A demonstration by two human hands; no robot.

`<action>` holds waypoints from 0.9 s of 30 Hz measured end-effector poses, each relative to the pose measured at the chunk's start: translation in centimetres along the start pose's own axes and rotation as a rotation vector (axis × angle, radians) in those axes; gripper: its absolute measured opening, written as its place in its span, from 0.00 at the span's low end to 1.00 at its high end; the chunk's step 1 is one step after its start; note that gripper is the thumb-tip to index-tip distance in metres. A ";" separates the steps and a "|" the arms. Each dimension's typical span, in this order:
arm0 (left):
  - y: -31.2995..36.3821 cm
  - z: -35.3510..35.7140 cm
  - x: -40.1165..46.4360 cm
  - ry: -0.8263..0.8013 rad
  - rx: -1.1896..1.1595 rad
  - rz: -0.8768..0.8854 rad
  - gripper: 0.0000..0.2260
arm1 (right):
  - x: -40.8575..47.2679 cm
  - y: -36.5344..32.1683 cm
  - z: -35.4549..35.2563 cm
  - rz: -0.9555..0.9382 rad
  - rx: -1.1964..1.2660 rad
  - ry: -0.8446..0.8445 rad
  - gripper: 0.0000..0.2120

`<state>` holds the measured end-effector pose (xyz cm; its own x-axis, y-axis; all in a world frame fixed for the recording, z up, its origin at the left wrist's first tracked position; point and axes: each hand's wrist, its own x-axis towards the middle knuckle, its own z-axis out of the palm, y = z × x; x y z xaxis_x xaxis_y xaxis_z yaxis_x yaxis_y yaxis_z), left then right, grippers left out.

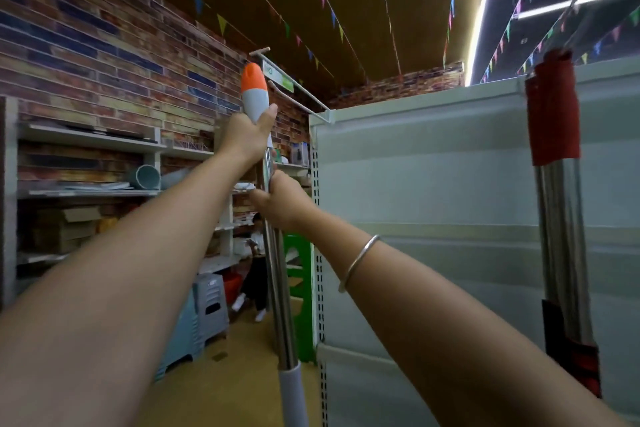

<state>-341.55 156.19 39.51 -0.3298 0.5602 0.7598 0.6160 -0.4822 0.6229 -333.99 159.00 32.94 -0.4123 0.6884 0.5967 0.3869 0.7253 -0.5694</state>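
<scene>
A long mop handle (281,305) stands nearly upright in the middle of the view, a shiny steel pole with a grey and orange grip (254,87) at its top and a grey sleeve low down. My left hand (244,137) grips the grey part of the top grip. My right hand (282,199) holds the steel pole a little lower, fingers curled round it; a silver bangle sits on that wrist. The orange tip is just below a metal display hook (298,88) that sticks out from the top of a white shelf unit (433,184).
A second steel pole with a red grip (554,135) hangs at the right, close to the camera. Wall shelves (90,142) with boxes stand at the left, stacked plastic stools (204,308) below. A seated person (254,274) and a green stool (299,281) are behind the pole.
</scene>
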 end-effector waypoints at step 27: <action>-5.3 5.2 7.2 0.010 -0.161 0.264 0.15 | 8.1 5.3 2.0 -0.035 0.039 0.168 0.13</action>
<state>-343.47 166.24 40.68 -0.1808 0.3954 0.9005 0.5604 -0.7110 0.4247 -336.96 168.41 33.59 -0.2806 0.6559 0.7007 0.3411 0.7505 -0.5660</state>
